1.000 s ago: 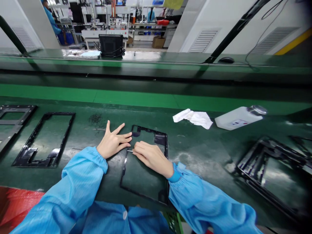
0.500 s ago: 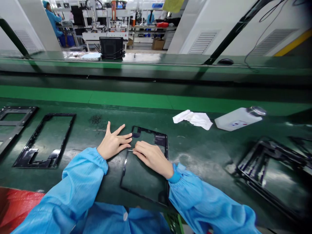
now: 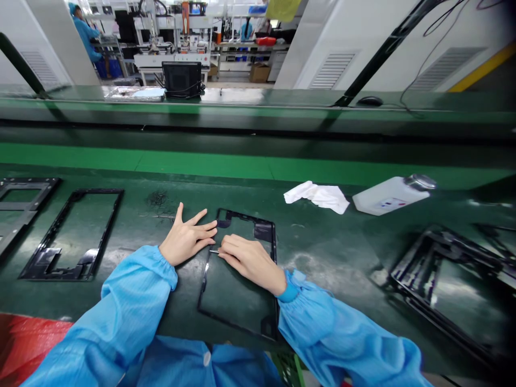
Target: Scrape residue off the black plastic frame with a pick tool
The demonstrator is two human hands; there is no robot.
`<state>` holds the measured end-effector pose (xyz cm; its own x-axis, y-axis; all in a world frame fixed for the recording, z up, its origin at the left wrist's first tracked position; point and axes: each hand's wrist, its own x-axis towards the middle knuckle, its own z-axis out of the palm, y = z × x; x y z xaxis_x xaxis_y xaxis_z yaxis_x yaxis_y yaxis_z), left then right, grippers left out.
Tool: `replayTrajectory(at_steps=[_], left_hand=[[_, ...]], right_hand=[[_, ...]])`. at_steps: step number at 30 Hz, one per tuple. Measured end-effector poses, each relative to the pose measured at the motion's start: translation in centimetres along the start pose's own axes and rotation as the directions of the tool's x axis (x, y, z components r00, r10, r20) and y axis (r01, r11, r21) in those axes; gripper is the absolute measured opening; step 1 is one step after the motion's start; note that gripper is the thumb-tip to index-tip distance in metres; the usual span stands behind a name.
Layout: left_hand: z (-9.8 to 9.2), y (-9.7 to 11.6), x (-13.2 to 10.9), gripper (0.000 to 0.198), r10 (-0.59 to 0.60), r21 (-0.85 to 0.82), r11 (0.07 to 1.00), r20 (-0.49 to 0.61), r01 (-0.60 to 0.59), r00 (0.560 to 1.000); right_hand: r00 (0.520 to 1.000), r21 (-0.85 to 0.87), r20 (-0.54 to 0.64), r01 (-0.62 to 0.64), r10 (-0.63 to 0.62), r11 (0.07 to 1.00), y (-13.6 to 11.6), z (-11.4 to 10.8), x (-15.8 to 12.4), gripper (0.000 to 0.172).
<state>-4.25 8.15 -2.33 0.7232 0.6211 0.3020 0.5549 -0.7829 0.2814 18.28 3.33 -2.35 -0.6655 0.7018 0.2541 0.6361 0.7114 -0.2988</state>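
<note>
A black rectangular frame (image 3: pixel 274 252) lies flat on the green bench right in front of me. My left hand (image 3: pixel 186 238) rests on the bench with fingers spread, fingertips pressing the frame's left edge. My right hand (image 3: pixel 245 258) lies inside the frame, fingers pinched on a thin metal tool (image 3: pixel 214 251) whose tip points at the frame's left edge, close to my left fingertips. Both arms wear light blue sleeves.
Two more black frames (image 3: pixel 72 234) (image 3: pixel 20 201) lie to the left, and a stack of black frames (image 3: pixel 451 279) sits at right. A crumpled white cloth (image 3: pixel 318 196) and a tipped white bottle (image 3: pixel 389 196) lie behind. A monitor (image 3: pixel 181 78) stands beyond the belt; a person in blue works far left.
</note>
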Motion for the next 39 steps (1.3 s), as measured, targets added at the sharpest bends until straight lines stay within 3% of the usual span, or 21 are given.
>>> replayTrajectory(at_steps=[3,7,20,39], left_hand=[[0.0,0.0,0.0,0.029,0.003,-0.002,1.000,-0.001,-0.003,1.000],[0.3,-0.1,-0.2,0.031,0.013,-0.011,1.000,0.008,-0.013,1.000],[0.4,-0.3,-1.8,0.048,0.058,0.064,0.996,0.162,-0.070,0.985],[0.4,0.3,-2.0,0.046,0.034,0.165,0.984,0.176,-0.064,0.984]], right_hand=[[0.999,-0.006,-0.025,-0.042,0.042,0.999,0.0,0.0,0.0,0.023],[1.000,-0.010,-0.026,-0.010,0.010,1.000,-0.1,0.0,0.0,0.025],[0.999,0.017,-0.023,-0.043,0.043,0.999,0.1,0.1,-0.1,0.020],[1.000,0.016,0.001,0.007,-0.007,1.000,0.2,0.1,-0.3,0.024]])
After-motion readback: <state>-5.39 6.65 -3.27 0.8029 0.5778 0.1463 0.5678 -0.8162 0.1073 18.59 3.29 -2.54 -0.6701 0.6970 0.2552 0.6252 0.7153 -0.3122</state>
